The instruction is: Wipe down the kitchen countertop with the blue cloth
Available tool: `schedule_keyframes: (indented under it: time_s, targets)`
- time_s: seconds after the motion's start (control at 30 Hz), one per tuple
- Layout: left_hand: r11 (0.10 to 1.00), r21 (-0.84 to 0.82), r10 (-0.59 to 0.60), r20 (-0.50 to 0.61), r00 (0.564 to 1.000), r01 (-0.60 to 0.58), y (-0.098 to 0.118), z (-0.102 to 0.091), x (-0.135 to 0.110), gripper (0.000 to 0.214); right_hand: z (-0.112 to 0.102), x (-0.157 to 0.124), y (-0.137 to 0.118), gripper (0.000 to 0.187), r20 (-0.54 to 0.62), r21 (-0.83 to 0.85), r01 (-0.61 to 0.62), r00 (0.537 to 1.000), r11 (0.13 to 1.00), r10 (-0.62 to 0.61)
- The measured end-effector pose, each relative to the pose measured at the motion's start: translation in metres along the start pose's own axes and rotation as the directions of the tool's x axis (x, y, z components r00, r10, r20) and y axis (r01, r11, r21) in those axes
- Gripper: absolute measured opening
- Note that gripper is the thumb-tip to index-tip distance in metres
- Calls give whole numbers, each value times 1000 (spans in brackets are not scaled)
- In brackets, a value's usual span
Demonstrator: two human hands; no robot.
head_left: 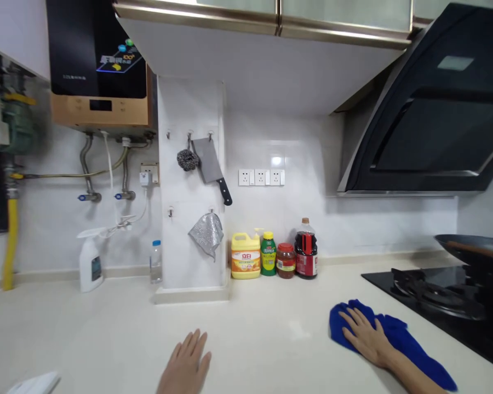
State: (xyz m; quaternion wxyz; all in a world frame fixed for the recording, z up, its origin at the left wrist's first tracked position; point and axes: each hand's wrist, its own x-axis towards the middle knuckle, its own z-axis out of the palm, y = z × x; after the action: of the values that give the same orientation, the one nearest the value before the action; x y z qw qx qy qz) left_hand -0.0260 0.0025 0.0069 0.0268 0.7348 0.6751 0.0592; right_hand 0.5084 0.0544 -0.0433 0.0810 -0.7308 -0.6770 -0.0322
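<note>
My right hand (366, 336) lies flat, fingers spread, pressing on a blue cloth (398, 338) spread on the pale countertop (267, 328), just left of the black gas hob (435, 298). My left hand (187, 364) rests flat on the bare counter near the front edge, fingers stretched out together, holding nothing.
A yellow detergent jug (245, 255), a green bottle (268, 253), a red-lidded jar (286, 260) and a dark sauce bottle (306, 249) stand against the back wall. A wok (474, 249) sits on the hob. A white spray bottle (90, 260) stands at left. A cleaver (212, 167) hangs on the pillar.
</note>
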Motion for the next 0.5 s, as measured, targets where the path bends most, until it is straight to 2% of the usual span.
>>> schedule_keyframes:
  time_s: [0.1,0.2,0.3,0.5]
  targets:
    - [1000,29,-2,4,1000,2,1,0,0,69,-8,28,-30,64,21,-44,-116,993,992,117]
    - [998,58,0,24,1000,-2,1,2,3,69,-21,52,-71,66,106,-52,-198,973,979,203]
    - [998,56,-1,52,999,-2,0,2,6,69,-24,79,-115,68,150,-32,-160,975,987,163]
    - [1000,18,-25,62,998,24,6,-4,1,67,-5,122,-199,70,155,32,16,988,999,-20]
